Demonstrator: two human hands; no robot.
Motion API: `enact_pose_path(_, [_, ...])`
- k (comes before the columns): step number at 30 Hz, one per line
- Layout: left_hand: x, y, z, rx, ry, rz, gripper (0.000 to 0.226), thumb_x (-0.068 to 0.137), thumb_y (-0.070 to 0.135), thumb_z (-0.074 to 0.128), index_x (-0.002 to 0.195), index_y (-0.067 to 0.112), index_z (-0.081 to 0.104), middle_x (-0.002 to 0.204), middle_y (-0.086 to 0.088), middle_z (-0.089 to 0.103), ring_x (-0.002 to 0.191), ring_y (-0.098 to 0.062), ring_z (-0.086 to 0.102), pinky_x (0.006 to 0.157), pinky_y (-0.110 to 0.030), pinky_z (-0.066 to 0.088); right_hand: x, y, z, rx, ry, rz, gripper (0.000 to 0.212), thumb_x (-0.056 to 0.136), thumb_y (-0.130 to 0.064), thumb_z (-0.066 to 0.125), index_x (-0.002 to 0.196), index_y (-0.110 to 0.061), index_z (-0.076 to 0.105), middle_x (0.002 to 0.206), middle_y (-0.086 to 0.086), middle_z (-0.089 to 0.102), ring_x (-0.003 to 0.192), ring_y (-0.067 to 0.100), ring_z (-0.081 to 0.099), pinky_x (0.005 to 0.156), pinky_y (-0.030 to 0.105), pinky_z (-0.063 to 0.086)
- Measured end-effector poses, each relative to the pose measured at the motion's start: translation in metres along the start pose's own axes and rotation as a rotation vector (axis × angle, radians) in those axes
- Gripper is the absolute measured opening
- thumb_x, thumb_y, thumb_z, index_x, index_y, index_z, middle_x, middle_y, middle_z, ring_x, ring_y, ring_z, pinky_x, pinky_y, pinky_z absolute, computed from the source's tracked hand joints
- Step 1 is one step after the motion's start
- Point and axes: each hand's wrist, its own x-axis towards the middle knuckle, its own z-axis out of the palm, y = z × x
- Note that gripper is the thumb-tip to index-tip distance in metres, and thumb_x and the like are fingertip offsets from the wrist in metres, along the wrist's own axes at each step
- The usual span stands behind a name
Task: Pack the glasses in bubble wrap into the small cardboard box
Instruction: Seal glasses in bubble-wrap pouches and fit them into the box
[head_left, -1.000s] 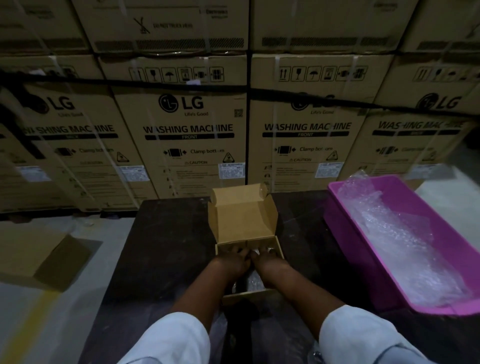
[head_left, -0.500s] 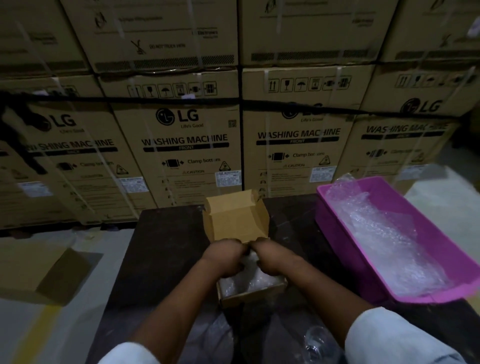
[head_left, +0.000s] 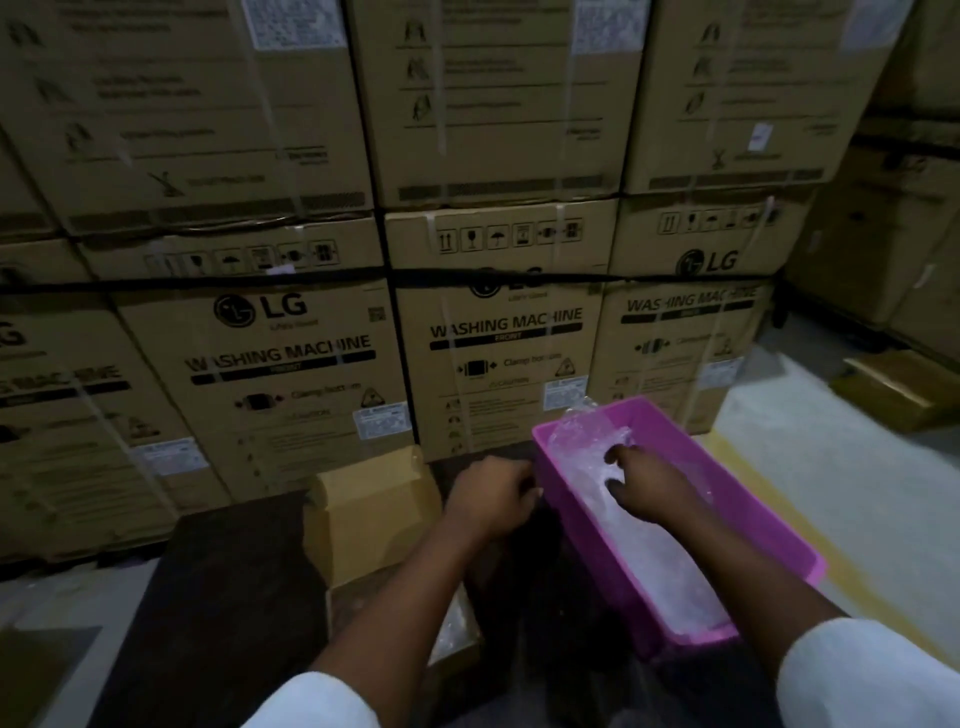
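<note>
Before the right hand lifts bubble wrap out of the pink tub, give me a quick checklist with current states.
1. Right hand is over the bubble wrap in the pink tub: ok.
2. Fingers actually pinching the wrap: cannot tell.
3. Small cardboard box has its lid open: ok.
4. Something wrapped already shows inside the box: ok, though whether it is seated cannot be told.
5. Left hand is outside the tub, beside its wall: ok.
6. Left hand holding anything: cannot tell.

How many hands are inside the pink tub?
1. The right hand reaches into the pink tub onto the bubble wrap; the left hand stays outside, at its near-left rim.
</note>
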Motion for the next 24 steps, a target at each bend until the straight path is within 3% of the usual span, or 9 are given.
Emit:
enact_pose_path(6, [0.049,0.055,0.041,-0.047,-0.035,0.097,0.041,0.089,0.039,0.059,0.127,0.025,0.056,0.127,0.0,0.056,0.115,-0.02,0.052,0.095,-0.035,0.046,0.018,0.066,0.027,-0.165,-0.205,0.102,0.078,0.082,-0.05,0.062,0.146,-0.025,0.026,0.142,0.013,0.041,0.122,0.031,0.048,0.098,0.038,0.044])
enact_pose_path(10, [0.081,0.071,0.064,0.129,-0.182,0.055,0.054,0.087,0.038,0.061,0.136,0.02,0.047,0.138,-0.007,0.048,0.121,-0.027,0.048,0.101,-0.042,0.042,0.028,0.083,0.035,-0.139,-0.263,0.067,0.084,0.082,-0.049,0.062,0.15,-0.025,0.017,0.146,0.012,0.038,0.125,0.03,0.046,0.101,0.037,0.042])
enact_pose_path(15, [0.105,0.074,0.097,0.429,-0.408,0.027,0.05,0.086,0.04,0.061,0.13,0.018,0.049,0.129,-0.011,0.052,0.113,-0.03,0.053,0.096,-0.042,0.041,0.031,0.092,0.053,-0.034,-0.34,0.013,0.08,0.085,-0.041,0.064,0.149,-0.026,0.02,0.144,0.01,0.042,0.125,0.028,0.048,0.099,0.035,0.043])
enact_pose_path(18, [0.113,0.079,0.103,0.569,-0.531,0.024,0.05,0.082,0.045,0.067,0.124,0.019,0.056,0.122,-0.009,0.058,0.111,-0.028,0.053,0.096,-0.042,0.037,0.032,0.095,0.064,0.009,-0.318,0.023,0.06,0.086,-0.035,0.063,0.14,-0.028,0.038,0.136,0.007,0.051,0.117,0.025,0.054,0.093,0.032,0.047])
enact_pose_path(20, [0.117,0.081,0.101,0.619,-0.555,0.022,0.053,0.08,0.046,0.07,0.122,0.018,0.057,0.12,-0.01,0.058,0.112,-0.029,0.052,0.097,-0.042,0.036,0.032,0.095,0.068,0.044,-0.284,0.04,0.046,0.086,-0.032,0.062,0.129,-0.031,0.048,0.127,0.004,0.057,0.108,0.022,0.058,0.087,0.031,0.049])
enact_pose_path(24, [0.124,0.081,0.084,0.561,-0.51,0.008,0.035,0.087,0.028,0.067,0.116,0.011,0.059,0.117,-0.011,0.061,0.108,-0.029,0.058,0.093,-0.04,0.04,0.038,0.094,0.067,0.074,-0.265,0.034,0.041,0.086,-0.035,0.061,0.126,-0.03,0.051,0.124,0.002,0.058,0.107,0.021,0.059,0.086,0.03,0.048])
